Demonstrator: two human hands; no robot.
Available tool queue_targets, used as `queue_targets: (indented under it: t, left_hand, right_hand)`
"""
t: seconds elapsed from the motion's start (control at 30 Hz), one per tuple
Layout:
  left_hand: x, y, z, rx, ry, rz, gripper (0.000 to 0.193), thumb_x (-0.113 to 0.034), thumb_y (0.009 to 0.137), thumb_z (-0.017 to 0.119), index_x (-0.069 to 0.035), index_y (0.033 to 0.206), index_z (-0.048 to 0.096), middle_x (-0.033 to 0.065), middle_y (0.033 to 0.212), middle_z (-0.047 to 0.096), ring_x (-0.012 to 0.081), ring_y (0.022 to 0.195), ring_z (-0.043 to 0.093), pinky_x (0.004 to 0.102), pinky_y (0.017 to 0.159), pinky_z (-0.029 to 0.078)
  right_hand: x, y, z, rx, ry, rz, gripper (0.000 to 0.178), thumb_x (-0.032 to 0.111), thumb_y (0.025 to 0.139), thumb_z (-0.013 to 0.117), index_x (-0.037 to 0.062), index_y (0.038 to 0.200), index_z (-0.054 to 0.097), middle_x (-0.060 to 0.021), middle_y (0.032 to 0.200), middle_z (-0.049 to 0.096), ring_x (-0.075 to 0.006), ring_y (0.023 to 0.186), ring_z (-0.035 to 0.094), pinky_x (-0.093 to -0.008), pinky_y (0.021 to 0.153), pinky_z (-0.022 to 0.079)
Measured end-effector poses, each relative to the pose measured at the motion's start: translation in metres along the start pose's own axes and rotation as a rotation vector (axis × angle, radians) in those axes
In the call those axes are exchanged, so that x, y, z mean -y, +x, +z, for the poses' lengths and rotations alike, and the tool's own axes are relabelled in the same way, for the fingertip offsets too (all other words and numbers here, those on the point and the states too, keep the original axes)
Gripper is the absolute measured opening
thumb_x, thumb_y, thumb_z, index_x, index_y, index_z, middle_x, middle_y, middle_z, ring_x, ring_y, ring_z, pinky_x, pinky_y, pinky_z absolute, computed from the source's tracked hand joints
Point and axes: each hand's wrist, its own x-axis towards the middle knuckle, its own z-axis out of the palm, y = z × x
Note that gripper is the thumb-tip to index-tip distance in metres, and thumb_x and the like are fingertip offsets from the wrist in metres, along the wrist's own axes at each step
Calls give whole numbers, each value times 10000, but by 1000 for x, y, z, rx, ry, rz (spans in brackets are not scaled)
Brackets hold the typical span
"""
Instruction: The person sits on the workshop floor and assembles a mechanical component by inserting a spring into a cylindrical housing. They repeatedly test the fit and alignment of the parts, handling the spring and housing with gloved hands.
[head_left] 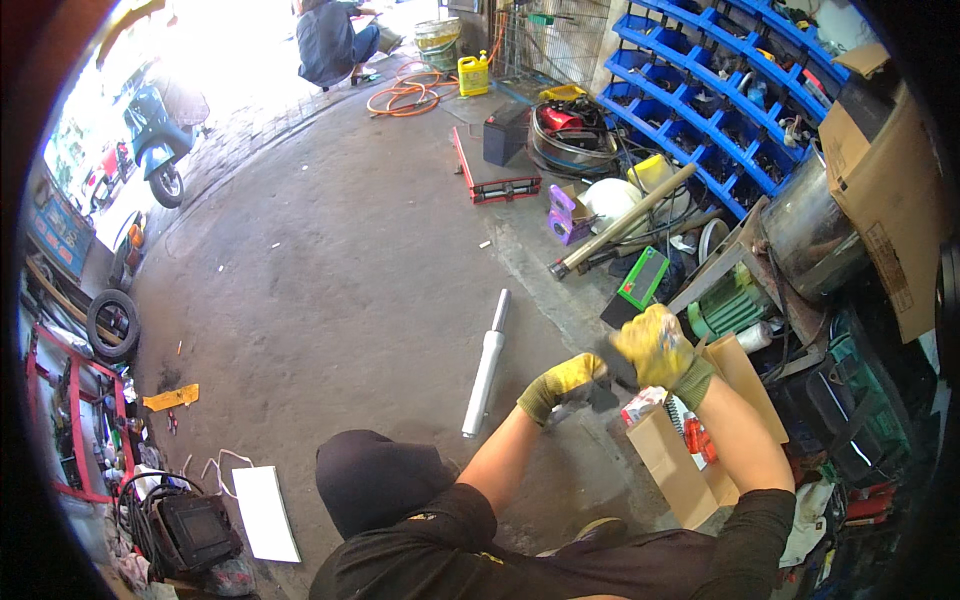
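Observation:
My left hand (570,384), in a yellow glove with a dark green cuff, is closed with its fingers against a dark, flat piece (617,362). On the other side of that piece my right hand (655,345), gloved alike, is closed in a fist around its end. Blur and the gloves hide what kind of piece it is. Below my right forearm stands an open cardboard box (665,460) with red-handled items (697,440) inside. A silver motorcycle fork leg (487,370) lies on the floor to the left of my hands.
Along the right are a green-topped battery (643,277), a long pipe (630,222), a green motor (735,303) and blue parts bins (690,100). A red flat case (490,180) lies ahead. Far off, a person (335,42) crouches near an orange hose (405,95). A tyre (113,325) and white board (267,513) are left.

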Motion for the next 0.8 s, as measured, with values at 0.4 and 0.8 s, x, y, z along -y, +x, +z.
queue_targets:
  t: [0.4,0.8]
  left_hand:
    - [-5,-13,-26,213,-328,32,461,-82,818,808,4,1266,743,73,1099,764,113,811,655,288,675,543]
    - [15,36,2,-410,86,-39,359,-191,877,797,-55,1209,781,16,871,742,88,734,656,283,669,543]
  right_hand:
    - [-7,28,-13,56,-3,-165,135,290,895,663,180,944,724,-68,922,780,-289,885,778,-446,767,563]
    - [-18,34,8,273,48,527,200,263,963,606,116,929,737,-166,880,762,-370,878,752,-510,787,563]
